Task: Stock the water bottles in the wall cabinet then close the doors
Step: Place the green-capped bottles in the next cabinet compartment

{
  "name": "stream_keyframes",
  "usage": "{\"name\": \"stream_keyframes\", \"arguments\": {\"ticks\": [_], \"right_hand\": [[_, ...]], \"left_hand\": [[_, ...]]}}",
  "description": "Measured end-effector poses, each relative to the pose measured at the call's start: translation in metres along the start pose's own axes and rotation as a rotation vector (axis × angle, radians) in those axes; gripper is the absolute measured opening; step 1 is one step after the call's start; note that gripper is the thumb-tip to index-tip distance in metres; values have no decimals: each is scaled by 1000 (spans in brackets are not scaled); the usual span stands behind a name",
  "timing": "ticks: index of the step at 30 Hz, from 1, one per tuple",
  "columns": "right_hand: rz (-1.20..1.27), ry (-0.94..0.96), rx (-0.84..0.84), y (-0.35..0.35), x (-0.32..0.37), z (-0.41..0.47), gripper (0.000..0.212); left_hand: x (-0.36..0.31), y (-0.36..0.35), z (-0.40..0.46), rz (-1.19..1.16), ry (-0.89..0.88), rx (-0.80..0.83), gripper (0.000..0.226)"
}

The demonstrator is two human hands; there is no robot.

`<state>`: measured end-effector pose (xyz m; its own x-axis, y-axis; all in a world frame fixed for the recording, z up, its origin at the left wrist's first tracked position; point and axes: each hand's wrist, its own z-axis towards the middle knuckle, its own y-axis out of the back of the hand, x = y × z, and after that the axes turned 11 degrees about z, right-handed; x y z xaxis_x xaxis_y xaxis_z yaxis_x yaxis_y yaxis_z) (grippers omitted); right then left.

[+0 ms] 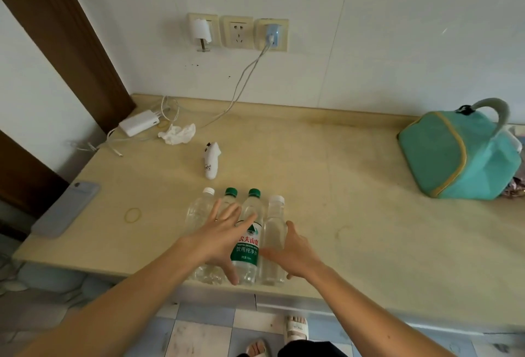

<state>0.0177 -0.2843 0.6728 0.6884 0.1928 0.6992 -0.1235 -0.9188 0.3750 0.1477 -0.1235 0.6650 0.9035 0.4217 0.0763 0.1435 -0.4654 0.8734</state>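
Hidden: no cabinet in view; the left hand (220, 238) covers much of the two left bottles (199, 214).
Bottles: four stand in a row at the counter's (341, 200) near edge.
Left hand: fingers spread and released, over the bottles.
Right hand (295, 254): at 3 o'clock of the row, curling around the white-capped bottle (274, 226).

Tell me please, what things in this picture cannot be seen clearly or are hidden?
- Wall cabinet: not in the head view at all.
- Second bottle: its body is covered by the left hand; label hidden.
- Right hand on the rightmost bottle: fingertips behind the bottle, so the grip is unclear.
- Things behind the green bag: cut off by the right edge.
- Small print on the labelled bottle: too small.
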Motion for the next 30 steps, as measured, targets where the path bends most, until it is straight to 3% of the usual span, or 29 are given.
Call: {"name": "stream_keyframes", "arguments": {"ticks": [7, 11, 14, 18, 25, 30], "right_hand": [[19, 6, -32, 20, -4, 10, 89], [10, 0, -85, 47, -14, 17, 74], [-6, -31, -137, 68, -21, 23, 77], [-9, -38, -182, 97, -29, 33, 80], [26, -43, -250, 140, -43, 51, 86], [49, -31, -234, 161, -50, 63, 91]], "left_hand": [[-16, 9, 18, -42, -54, -66, 143], [-51, 18, 45, -299, -79, -34, 136], [-63, 19, 67, -473, -68, -64, 137], [-68, 19, 93, -810, -48, -168, 107], [-102, 39, 136, -1053, 83, -235, 85], [-112, 52, 156, -1044, 138, -287, 83]]}}
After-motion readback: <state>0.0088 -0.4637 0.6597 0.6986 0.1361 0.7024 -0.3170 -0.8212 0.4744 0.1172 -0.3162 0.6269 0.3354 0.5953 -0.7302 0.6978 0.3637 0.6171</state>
